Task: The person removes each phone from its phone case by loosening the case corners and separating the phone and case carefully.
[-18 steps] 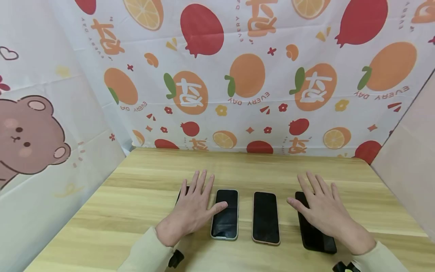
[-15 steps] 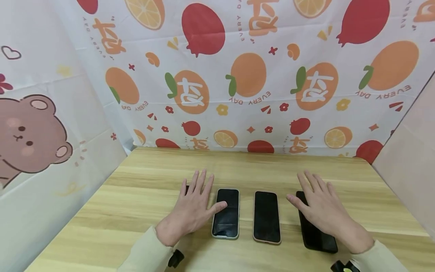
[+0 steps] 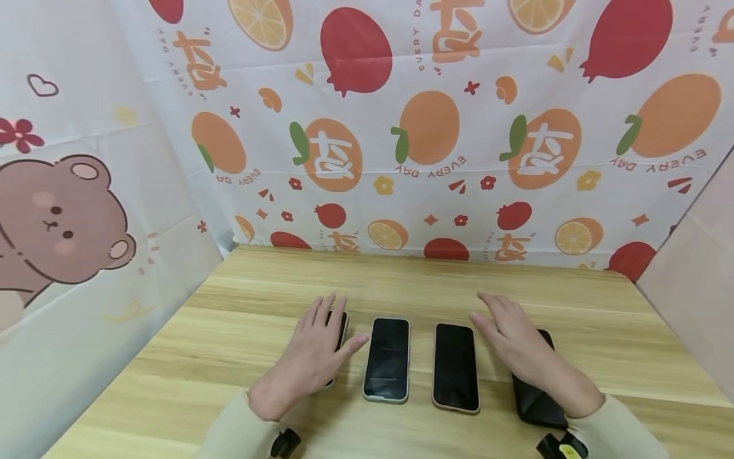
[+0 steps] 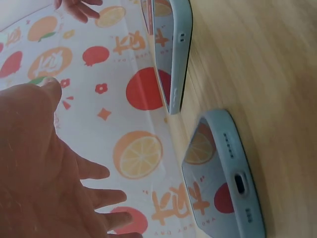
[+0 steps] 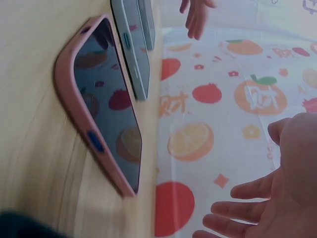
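Several phones lie in a row, screens up, on the wooden table (image 3: 258,274). My left hand (image 3: 309,354) is spread over the leftmost phone (image 3: 343,328), hiding much of it; the left wrist view shows that phone's pale case (image 4: 233,148) apart from the hand. Beside it lies a phone in a pale green case (image 3: 387,360). A pink-cased phone (image 3: 455,370) comes after that. My right hand (image 3: 518,344) hovers with straight fingers between the pink-cased phone and a black phone (image 3: 536,405), which the hand and wrist partly cover. Neither hand holds anything.
A fruit-print cloth (image 3: 424,204) hangs behind the table's back edge. On the left hangs a cloth with a bear print (image 3: 63,217). A pale panel (image 3: 699,287) borders the right side. Black straps (image 3: 285,441) are on both wrists.
My left hand has shifted left, uncovering the leftmost phone's right side and the green-cased phone. The right hand has moved left and turned toward the pink-cased phone. The head view has shifted slightly.
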A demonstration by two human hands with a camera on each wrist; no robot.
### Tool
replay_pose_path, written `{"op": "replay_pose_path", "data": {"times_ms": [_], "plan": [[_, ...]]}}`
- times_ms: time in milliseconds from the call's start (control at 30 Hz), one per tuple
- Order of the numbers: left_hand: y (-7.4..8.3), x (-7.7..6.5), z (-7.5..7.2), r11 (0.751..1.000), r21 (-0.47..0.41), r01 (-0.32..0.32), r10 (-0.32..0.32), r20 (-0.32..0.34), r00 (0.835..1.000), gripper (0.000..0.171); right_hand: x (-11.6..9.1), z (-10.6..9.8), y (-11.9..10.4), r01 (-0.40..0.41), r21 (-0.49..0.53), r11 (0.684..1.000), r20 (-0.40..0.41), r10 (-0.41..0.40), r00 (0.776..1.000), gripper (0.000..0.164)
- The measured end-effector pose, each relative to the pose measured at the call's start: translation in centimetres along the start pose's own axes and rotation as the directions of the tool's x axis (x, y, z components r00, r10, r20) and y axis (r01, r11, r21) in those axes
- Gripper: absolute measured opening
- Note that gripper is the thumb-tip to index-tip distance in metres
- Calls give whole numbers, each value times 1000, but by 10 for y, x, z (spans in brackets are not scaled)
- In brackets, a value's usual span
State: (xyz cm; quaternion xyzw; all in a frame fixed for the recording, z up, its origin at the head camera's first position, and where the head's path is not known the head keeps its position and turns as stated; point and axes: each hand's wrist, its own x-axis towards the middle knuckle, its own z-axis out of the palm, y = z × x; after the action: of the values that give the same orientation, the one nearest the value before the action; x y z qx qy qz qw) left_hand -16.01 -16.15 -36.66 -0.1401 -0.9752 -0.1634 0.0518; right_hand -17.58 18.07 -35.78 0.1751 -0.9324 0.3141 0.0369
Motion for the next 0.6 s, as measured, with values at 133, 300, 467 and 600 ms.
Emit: {"op": "replay_pose_path", "data": {"times_ms": [133, 300, 467, 600], "plan": [[-5, -3, -1, 999, -37, 24, -25, -17, 1000, 81, 6, 9, -8, 10, 43, 999, 29, -11, 1000, 62], [-10, -5, 0, 994, -82, 67, -68, -10, 998, 75, 13, 18, -19, 8, 82, 997, 67, -14, 998, 62], [-14, -9, 1, 992, -88, 87, -89, -18, 996, 70, 19, 28, -28, -5, 148, 989, 96, -10, 995, 60], [-16, -11, 0, 990, -91, 105, -108, -29, 994, 68, 22, 39, -37, -23, 208, 978, 121, -3, 993, 59]]}}
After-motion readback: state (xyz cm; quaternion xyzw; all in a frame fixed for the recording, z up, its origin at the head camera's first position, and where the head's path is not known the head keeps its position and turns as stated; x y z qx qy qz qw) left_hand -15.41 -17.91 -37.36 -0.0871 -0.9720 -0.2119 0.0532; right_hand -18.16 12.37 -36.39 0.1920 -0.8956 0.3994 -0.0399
